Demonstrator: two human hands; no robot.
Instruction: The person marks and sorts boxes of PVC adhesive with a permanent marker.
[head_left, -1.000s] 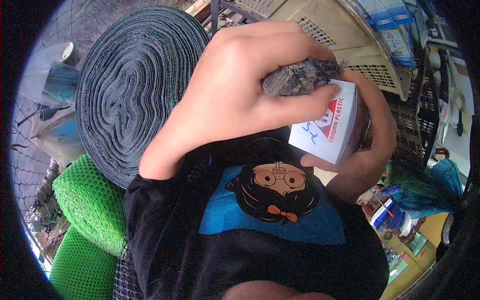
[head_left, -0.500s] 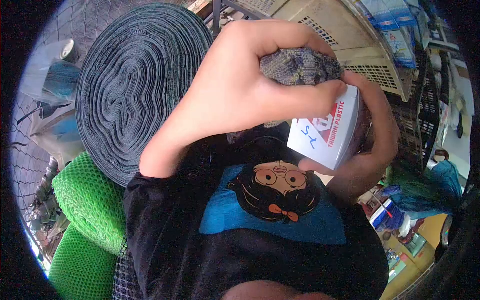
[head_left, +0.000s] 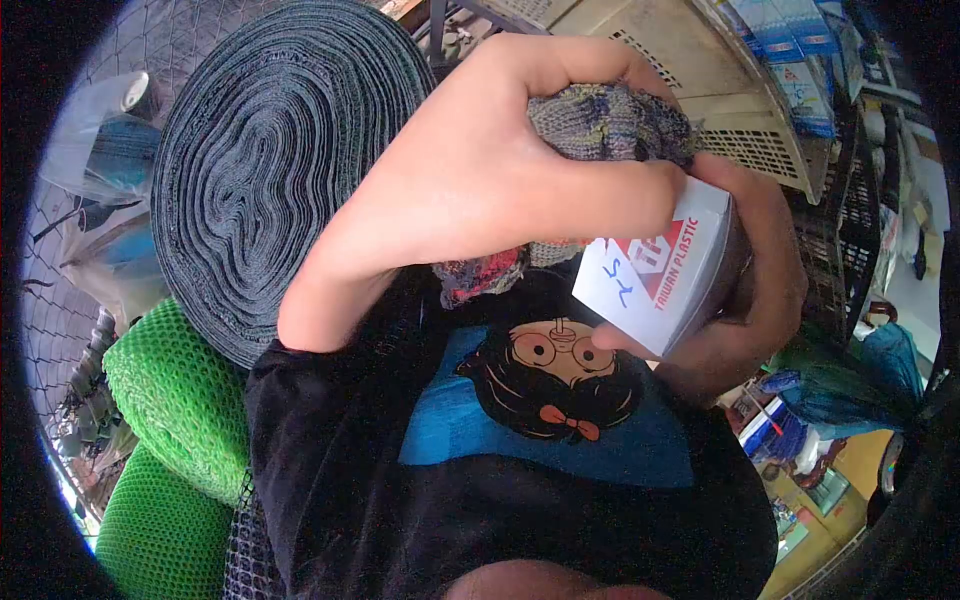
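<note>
My left hand (head_left: 470,170) comes in from the left, its fingers and thumb wrapped round a bundle of knit gloves (head_left: 610,125), speckled grey with yellow flecks. More of the knit, with red and black patches, hangs below the palm. The left thumb tip meets the top edge of a small white box (head_left: 650,260). That box has a red triangle logo, the print "TAIWAN PLASTIC" and blue pen marks. My right hand (head_left: 765,260) is curled round the box from the right side and below. Both hands are close together in front of my chest.
A big roll of dark grey netting (head_left: 270,180) stands close to my left arm. Green plastic mesh rolls (head_left: 180,400) lie below it. A beige plastic crate (head_left: 760,150) is beyond my hands, with black crates and teal netting (head_left: 860,380) at the right.
The box has shifted slightly down and to the right with my right hand. More of the knit gloves now shows, including the red and black part below my left palm.
</note>
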